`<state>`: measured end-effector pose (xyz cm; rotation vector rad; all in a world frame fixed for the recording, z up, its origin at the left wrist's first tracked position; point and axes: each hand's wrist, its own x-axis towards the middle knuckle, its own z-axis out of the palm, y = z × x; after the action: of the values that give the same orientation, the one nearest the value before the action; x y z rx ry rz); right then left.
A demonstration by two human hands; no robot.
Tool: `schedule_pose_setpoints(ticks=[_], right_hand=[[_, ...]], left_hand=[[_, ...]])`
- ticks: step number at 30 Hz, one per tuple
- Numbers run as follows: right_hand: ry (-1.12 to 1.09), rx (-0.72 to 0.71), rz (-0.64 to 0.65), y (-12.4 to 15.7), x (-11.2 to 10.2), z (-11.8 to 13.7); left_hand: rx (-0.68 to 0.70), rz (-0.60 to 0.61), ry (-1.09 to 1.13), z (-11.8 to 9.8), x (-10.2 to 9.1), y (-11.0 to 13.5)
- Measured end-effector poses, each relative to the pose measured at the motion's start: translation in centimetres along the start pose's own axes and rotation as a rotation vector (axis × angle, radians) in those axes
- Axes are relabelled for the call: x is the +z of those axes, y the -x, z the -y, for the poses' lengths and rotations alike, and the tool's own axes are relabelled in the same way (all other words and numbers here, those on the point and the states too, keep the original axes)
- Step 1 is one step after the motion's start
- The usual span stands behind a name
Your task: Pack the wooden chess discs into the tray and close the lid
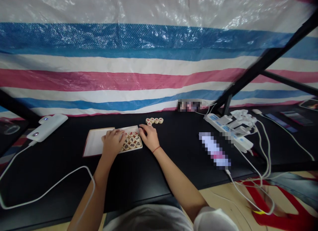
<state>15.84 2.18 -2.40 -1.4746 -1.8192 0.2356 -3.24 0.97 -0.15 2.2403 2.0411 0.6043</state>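
Observation:
A shallow white box (142,145) holds round Chinese chess pieces (132,145) in rows, marked with black and red characters. My left hand (112,141) lies over the left side of the box, its fingers bent across the pieces and its thumb apart; some pieces are hidden beneath it. At the box's right wall is my right hand (149,137), thumb and forefinger apart and touching the edge near the upper corner. Beyond the box, several loose chess pieces (156,120) sit on the black table (139,178). Under my left hand's far side lies the white-lined box lid (93,144).
At the left, a white device (48,127) trails a white cable (47,198) across the table. On the right are a phone (215,150) and a power strip (227,131) with tangled cords. A striped plastic sheet (119,78) hangs behind, with black metal frame bars (250,70).

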Motion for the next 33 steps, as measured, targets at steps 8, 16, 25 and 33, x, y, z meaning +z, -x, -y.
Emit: schedule_pose_setpoints(ticks=[8,16,25,33], right_hand=[[0.011,0.004,0.177,0.3,1.0,0.3],[-0.041,0.016,0.171,0.3,1.2,0.0],[-0.133,0.007,0.075,0.2,0.9,0.1],[-0.191,-0.273,-0.007,0.7,-0.1,2.1]], left_hand=[[0.013,0.082,-0.044,-0.3,0.3,0.3],[0.0,0.101,-0.002,-0.7,-0.1,0.3],[-0.01,0.001,0.145,-0.6,-0.1,-0.1],[-0.06,0.026,0.816,-1.8,0.3,0.1]])
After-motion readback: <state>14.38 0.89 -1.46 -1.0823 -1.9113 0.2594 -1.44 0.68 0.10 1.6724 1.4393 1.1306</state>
